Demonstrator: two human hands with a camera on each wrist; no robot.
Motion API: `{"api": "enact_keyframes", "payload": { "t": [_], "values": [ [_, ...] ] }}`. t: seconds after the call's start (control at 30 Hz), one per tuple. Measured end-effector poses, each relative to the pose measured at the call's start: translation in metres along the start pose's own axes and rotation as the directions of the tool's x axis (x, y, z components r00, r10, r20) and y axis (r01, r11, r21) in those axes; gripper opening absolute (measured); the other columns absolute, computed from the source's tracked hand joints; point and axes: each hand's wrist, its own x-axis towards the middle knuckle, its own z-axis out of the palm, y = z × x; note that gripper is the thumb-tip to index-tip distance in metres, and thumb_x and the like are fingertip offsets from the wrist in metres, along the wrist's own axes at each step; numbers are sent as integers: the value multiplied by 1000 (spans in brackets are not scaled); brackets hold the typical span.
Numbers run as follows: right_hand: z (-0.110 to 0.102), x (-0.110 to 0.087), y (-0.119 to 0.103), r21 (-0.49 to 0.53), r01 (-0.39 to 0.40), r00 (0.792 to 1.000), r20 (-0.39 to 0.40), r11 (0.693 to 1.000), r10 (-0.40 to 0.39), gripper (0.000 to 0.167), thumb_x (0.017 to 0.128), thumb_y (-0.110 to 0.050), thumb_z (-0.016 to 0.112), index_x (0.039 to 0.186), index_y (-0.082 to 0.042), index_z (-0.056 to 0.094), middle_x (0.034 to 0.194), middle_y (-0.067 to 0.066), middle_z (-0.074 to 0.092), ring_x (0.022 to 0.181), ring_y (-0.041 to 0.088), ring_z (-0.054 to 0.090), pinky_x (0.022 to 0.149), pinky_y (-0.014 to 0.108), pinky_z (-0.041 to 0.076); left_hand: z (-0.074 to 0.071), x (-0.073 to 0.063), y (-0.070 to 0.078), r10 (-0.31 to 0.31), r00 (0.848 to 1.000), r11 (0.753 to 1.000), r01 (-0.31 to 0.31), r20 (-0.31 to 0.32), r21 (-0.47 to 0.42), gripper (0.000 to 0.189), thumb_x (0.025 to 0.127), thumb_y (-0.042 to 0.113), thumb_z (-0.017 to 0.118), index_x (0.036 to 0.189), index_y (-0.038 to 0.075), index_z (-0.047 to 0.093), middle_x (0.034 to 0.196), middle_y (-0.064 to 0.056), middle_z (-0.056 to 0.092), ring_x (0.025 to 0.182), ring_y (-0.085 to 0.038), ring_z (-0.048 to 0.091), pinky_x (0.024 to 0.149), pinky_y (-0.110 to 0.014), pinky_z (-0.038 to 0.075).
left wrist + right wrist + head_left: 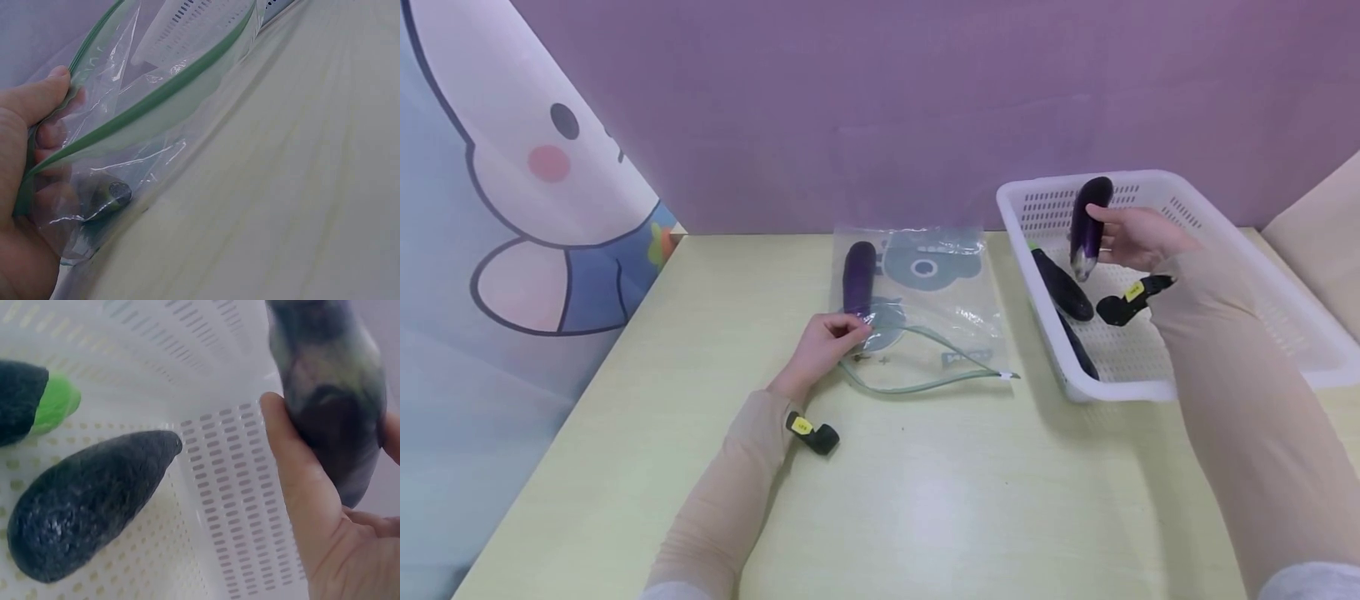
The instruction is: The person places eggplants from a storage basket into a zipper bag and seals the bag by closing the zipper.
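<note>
My left hand [820,350] grips the green zip edge of a clear plastic bag [973,312] lying on the table, and its mouth gapes. Inside the bag lies a purple eggplant [859,279]; its stem end [111,195] shows through the plastic in the left wrist view. Over the white basket [1206,379], my right hand [1138,237] holds another purple eggplant [1090,221] between thumb and fingers, its pale stem end pointing down. Below it in the basket rest a dark vegetable with a bright green tip [1062,283] and a second dark one [1078,348], partly hidden by the basket wall.
The basket's slotted wall [234,487] rises beside the right hand. A white slider [1006,376] sits at the right end of the bag's zip. Behind the table [925,492] stands a purple panel [910,117], and a cartoon-printed cloth [512,400] hangs at the left.
</note>
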Motion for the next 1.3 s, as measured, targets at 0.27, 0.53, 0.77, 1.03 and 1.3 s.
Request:
{"api": "enact_keyframes", "payload": {
  "t": [0.27,0.53,0.77,1.03,1.3],
  "values": [
    [11,2,0,6,0,1000,21,1000,0,9,95,-19,53,101,-12,53,92,5,65,85,19,64,74,30,55,-1,-2,1,-8,1000,1000,8,2,4,15,88,4,64,95,-9,67,74,11,63,70,-8,53,65,-17,44],
    [18,3,0,4,-25,999,46,1000,25,11,97,-20,51,104,-12,52,93,7,66,86,20,65,74,31,56,-2,-3,1,3,1000,1000,-3,-6,1,15,88,4,64,94,-9,67,73,13,63,70,-8,53,65,-17,44],
    [20,1,-6,110,-45,999,28,993,42,12,95,-17,53,106,-12,51,93,13,65,85,25,66,75,34,57,2,-2,0,9,1000,1000,-9,1,-18,15,87,3,65,94,-10,67,73,13,63,70,-7,53,65,-17,44],
    [18,-2,-7,167,-49,999,29,985,45,13,95,-16,53,107,-12,51,93,14,64,85,26,65,76,35,57,6,0,1,5,1000,1000,-5,2,-7,15,87,4,65,94,-10,68,73,12,62,70,-8,53,65,-17,43],
    [17,-2,-8,170,-49,999,-1,984,49,15,95,-15,54,109,-13,49,93,13,63,86,26,65,77,35,57,8,1,0,3,1000,1000,-3,9,-24,15,87,5,65,94,-8,68,74,11,63,72,-10,53,67,-18,44]
  ]
}}
